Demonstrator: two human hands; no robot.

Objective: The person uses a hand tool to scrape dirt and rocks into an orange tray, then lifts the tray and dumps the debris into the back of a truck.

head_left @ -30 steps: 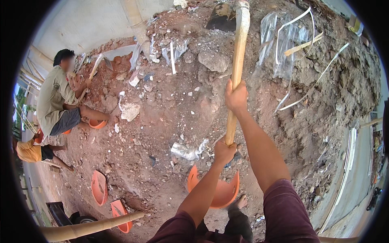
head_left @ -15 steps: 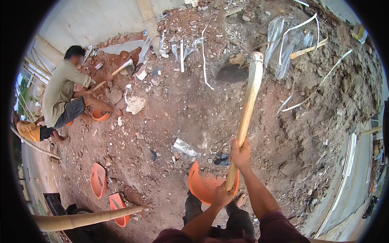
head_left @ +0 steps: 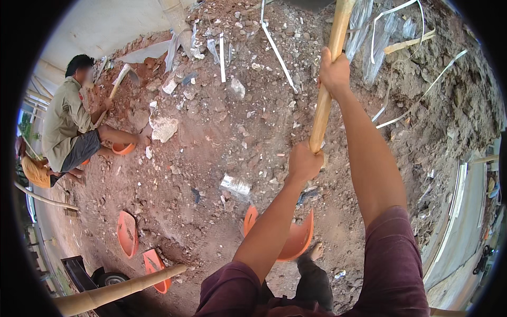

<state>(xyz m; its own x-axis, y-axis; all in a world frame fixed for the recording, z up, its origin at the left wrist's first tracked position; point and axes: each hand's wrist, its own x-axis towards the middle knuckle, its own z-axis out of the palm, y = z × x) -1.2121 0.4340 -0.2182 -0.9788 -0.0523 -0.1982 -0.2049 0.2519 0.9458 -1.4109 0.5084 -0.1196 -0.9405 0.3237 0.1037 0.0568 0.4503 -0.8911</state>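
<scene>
A hoe with a long pale wooden handle point(head_left: 323, 113) is raised in front of me. My left hand point(head_left: 305, 162) grips its lower end, fingers wrapped round the wood. Higher up, my right hand point(head_left: 335, 71) is closed on the same handle with the arm stretched out. At the top edge of the view part of the dark hoe blade point(head_left: 311, 4) shows; the rest is cut off. Between my feet and the rubble stands an orange basin point(head_left: 300, 240), partly hidden by my left forearm. Broken soil and stones point(head_left: 253, 142) spread ahead of me.
On the left a person point(head_left: 71, 121) sits by another orange basin point(head_left: 123, 149), holding a smaller hoe point(head_left: 117, 82); a second person point(head_left: 37, 169) is behind. Two orange scoop-like pans point(head_left: 127, 235) point(head_left: 156, 269) lie near a bamboo pole point(head_left: 121, 288). Plastic sheeting point(head_left: 377, 50) and white strips lie upper right.
Both my hands have risen away from me with the hoe, its blade now mostly beyond the top edge. The seated person's smaller hoe has also been lifted.
</scene>
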